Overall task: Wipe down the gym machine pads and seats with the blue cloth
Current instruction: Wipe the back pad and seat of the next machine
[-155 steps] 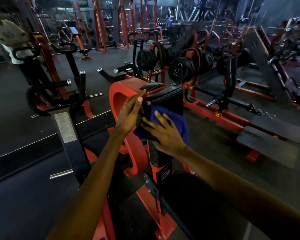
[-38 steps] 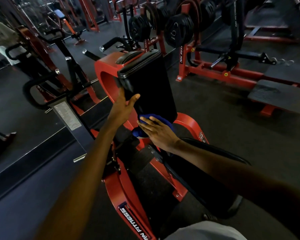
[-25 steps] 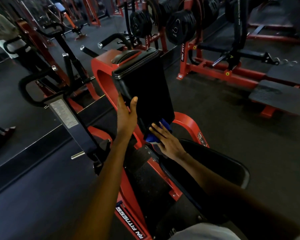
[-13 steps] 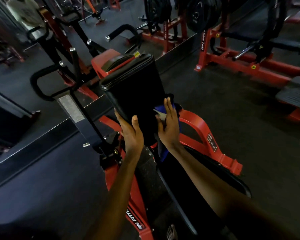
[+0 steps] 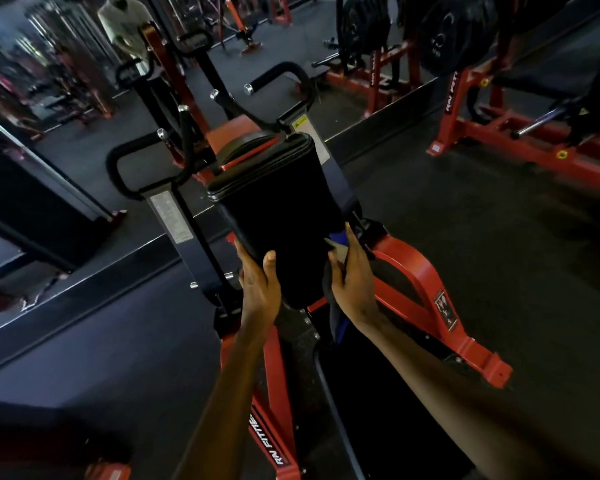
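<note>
Head view, only one.

- Left hand (image 5: pixel 258 284): arm reaches straight forward and up. The hand clasps the lower left edge of the black pad (image 5: pixel 278 209), with the thumb lying up the front face and the fingers wrapped round the side. Fingertips are mostly hidden behind the edge.
- Right hand (image 5: pixel 352 284): forearm comes in from the lower right, wrist straight, palm turned inward against the pad's lower right edge. The fingers (image 5: pixel 352 244) are straight, close together and pointing up. The thumb lies by the front face.
- Blue cloth (image 5: pixel 338 237): sandwiched between the right palm and the pad's right side. A blue bit shows above the thumb and the loose end hangs below the wrist.
- Pad: upright and slightly tilted, mounted on the red frame (image 5: pixel 425 282).
- Seat (image 5: pixel 378 403): dark, directly below the right forearm, untouched.
- Black handles (image 5: pixel 288 72) rise behind the pad.
- Weight plates (image 5: pixel 454 36) are racked top right.
- A person in a light shirt (image 5: pixel 125 22) stands far back left, blurred.
</note>
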Motion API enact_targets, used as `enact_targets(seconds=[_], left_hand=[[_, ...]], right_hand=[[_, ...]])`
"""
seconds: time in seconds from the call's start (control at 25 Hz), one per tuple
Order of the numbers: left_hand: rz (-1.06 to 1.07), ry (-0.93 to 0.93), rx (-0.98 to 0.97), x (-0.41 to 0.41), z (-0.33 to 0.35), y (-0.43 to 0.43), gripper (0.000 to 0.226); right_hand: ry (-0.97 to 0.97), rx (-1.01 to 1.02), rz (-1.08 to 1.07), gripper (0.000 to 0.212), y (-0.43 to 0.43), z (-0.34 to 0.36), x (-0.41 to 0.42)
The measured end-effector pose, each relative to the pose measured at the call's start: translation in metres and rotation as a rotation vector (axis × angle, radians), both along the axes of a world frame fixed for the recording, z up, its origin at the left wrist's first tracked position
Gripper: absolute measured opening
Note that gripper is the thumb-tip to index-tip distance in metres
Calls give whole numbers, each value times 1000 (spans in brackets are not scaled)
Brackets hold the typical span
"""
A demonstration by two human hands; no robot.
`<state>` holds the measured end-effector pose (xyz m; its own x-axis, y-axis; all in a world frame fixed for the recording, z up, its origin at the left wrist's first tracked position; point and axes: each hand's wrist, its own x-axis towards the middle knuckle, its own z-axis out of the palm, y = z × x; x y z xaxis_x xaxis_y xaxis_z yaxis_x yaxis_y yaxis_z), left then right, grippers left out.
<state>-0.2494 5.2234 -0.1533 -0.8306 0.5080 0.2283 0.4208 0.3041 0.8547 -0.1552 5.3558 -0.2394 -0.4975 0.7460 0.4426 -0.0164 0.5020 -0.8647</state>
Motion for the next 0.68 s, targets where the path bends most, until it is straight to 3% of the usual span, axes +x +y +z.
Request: enact_targets(seconds=[0.16,0.32,0.52,0.68], left_hand=[[-55,4,12,0,1,-2,70],[-38,5,-23,-6,-4,-5,77],[-18,-10,59,8,3,-6,67],[132,-22,51,26,-14,4,71]], right_hand=[[53,-2,-77,40,1,23,-6],[120,228,-117,57,15,86,-30],[60,370,22,68,24,73,-16],[-27,546,75,70,41,110,-26]])
